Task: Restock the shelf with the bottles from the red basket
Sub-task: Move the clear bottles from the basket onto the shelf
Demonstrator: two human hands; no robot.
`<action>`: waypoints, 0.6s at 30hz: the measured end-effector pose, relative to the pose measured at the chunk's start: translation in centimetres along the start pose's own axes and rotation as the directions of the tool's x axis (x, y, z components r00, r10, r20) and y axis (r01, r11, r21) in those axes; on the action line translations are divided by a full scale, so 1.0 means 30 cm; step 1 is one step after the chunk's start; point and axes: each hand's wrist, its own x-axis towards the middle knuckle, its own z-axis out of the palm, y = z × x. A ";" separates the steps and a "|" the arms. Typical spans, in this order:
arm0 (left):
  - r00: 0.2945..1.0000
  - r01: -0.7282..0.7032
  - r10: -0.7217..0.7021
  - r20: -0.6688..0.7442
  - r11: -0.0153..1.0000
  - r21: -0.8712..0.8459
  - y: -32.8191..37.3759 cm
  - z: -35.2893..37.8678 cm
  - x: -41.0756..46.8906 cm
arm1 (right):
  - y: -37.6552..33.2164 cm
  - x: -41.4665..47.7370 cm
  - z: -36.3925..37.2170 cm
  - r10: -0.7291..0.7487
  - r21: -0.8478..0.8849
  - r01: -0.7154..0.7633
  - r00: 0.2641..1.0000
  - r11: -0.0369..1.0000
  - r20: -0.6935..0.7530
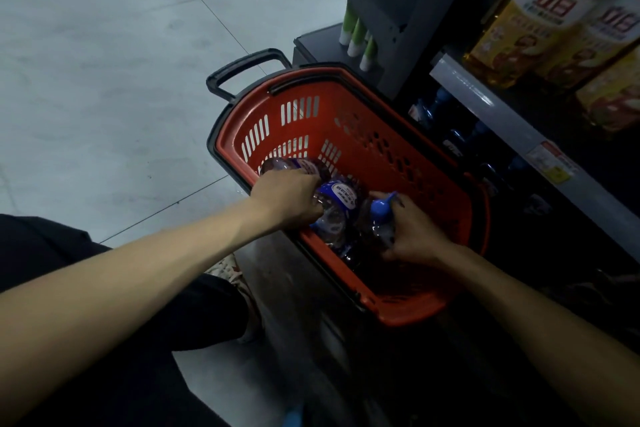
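Now pickup: left hand [291, 198] gripping bottle [337, 198], right hand [414, 234] gripping second bottle [381, 211] in basket [363, 121]; next, lift to shelf [502, 114].

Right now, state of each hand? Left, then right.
Left hand: grip closed round the blue-labelled bottle in the red basket.
Right hand: grip closed round the blue-capped bottle.

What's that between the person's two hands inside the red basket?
A blue-labelled bottle lies there, held by the left hand; the right hand grips a blue-capped bottle. Seen in the head view.
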 end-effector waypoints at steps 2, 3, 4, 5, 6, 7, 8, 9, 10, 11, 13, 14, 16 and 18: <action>1.000 -0.021 0.021 -0.019 1.000 -0.011 0.004 -0.007 -0.006 | 0.008 -0.011 -0.029 0.090 0.149 -0.076 0.991 0.986 -0.094; 0.999 -0.033 0.033 -0.022 0.999 -0.013 0.004 -0.007 -0.008 | 0.007 -0.019 -0.048 0.155 0.237 -0.122 0.980 0.964 -0.124; 0.999 -0.043 0.043 -0.024 0.999 -0.010 0.004 -0.005 -0.008 | -0.004 -0.032 -0.070 0.199 0.300 -0.144 0.967 0.943 -0.161; 0.999 -0.048 0.048 -0.021 0.999 -0.004 0.002 -0.002 -0.008 | -0.012 -0.043 -0.091 0.238 0.346 -0.160 0.952 0.925 -0.195; 0.998 -0.052 0.052 -0.019 0.999 0.001 -0.001 0.002 -0.007 | -0.020 -0.055 -0.114 0.263 0.388 -0.164 0.940 0.907 -0.218; 0.998 -0.054 0.054 -0.016 0.999 0.002 -0.004 0.005 -0.006 | -0.028 -0.066 -0.138 0.275 0.417 -0.159 0.932 0.895 -0.236; 0.998 -0.056 0.056 -0.013 0.998 0.003 -0.006 0.007 -0.006 | -0.042 -0.077 -0.166 0.287 0.433 -0.162 0.927 0.887 -0.241; 0.998 -0.058 0.058 -0.006 0.998 0.003 -0.005 0.007 -0.007 | -0.058 -0.088 -0.196 0.287 0.442 -0.157 0.927 0.883 -0.244; 0.998 -0.062 0.062 -0.001 0.998 0.004 -0.002 0.006 -0.009 | -0.071 -0.096 -0.222 0.286 0.444 -0.153 0.926 0.883 -0.248; 0.998 -0.065 0.065 0.002 0.998 0.005 0.001 0.004 -0.010 | -0.085 -0.102 -0.248 0.282 0.450 -0.145 0.925 0.881 -0.253; 0.997 -0.077 0.077 0.012 0.997 -0.012 0.003 -0.001 -0.009 | -0.131 -0.119 -0.301 0.267 0.456 -0.119 0.923 0.882 -0.277; 0.996 -0.090 0.090 0.014 0.995 -0.036 0.004 0.000 -0.001 | -0.158 -0.129 -0.328 0.254 0.459 -0.095 0.920 0.884 -0.299; 0.994 -0.109 0.112 0.018 0.985 -0.133 0.021 -0.007 0.014 | -0.201 -0.142 -0.375 0.249 0.490 -0.066 0.915 0.869 -0.318; 0.992 -0.120 0.124 -0.006 0.945 -0.303 0.057 -0.033 0.025 | -0.240 -0.150 -0.416 0.248 0.536 -0.031 0.908 0.844 -0.338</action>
